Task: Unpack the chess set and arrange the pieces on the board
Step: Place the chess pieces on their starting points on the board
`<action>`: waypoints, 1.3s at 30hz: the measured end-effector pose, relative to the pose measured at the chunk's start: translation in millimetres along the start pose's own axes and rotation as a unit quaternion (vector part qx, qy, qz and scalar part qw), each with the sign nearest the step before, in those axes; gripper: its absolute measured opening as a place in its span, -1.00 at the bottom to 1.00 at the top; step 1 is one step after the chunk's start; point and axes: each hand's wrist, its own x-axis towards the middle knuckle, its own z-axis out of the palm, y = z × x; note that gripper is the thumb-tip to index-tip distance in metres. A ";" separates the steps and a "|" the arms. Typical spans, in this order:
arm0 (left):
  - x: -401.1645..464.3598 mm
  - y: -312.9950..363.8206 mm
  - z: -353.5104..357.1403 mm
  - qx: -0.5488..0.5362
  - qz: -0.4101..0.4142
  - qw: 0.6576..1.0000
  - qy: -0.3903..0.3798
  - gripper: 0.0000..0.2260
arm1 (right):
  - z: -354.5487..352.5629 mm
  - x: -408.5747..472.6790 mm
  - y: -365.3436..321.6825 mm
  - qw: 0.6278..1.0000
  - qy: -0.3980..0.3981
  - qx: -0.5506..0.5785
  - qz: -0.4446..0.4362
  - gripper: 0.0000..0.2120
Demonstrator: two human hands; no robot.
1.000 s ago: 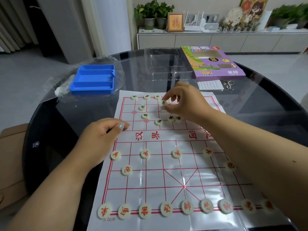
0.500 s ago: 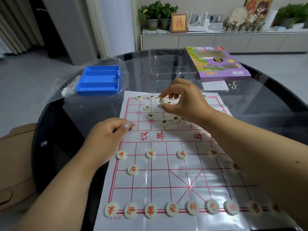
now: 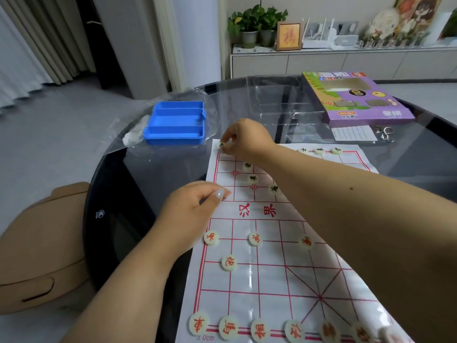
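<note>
The right hand (image 3: 243, 139) reaches across the board (image 3: 279, 256) to its far left corner, toward eleven o'clock, where its fingertips pinch a black-lettered piece (image 3: 220, 145) sitting at that corner point. The left hand (image 3: 191, 214) rests at the board's left edge, about nine o'clock, fingers curled with the thumb pressed down on the sheet; whether it holds anything inside the curl cannot be told.

The board is a thin white sheet with red lines, spread on the dark glass table (image 3: 138, 194). Red-lettered pieces run along the near row at six o'clock, the leftmost red piece (image 3: 198, 323) on the corner, with three more in a row past mid-board and one cannon piece (image 3: 229, 263) between the rows. More black-lettered pieces sit in the far half, some under the right forearm, and three lie along the far row toward one o'clock.

Off the board at eleven o'clock, a blue tray (image 3: 176, 126) lies on a clear plastic bag (image 3: 138, 125). At one o'clock sit a purple box (image 3: 356, 100), a clear plastic insert (image 3: 277, 95) beside it, a paper slip (image 3: 353, 133) and small metal rings (image 3: 384, 132).
</note>
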 end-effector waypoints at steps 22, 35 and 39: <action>-1.6 3.4 0.8 -0.028 -0.025 0.999 -0.008 -0.84 | -67.4 -61.0 44.8 0.998 -0.017 0.061 0.019 -0.79; -1.9 2.5 1.1 -0.026 -0.019 0.999 0.007 -0.83 | -76.3 -71.9 72.0 0.997 0.016 0.060 0.039 -0.81; -2.0 2.7 2.2 -0.034 -0.022 0.999 0.009 -0.83 | -78.8 -77.5 78.7 0.995 0.029 0.078 0.053 -0.80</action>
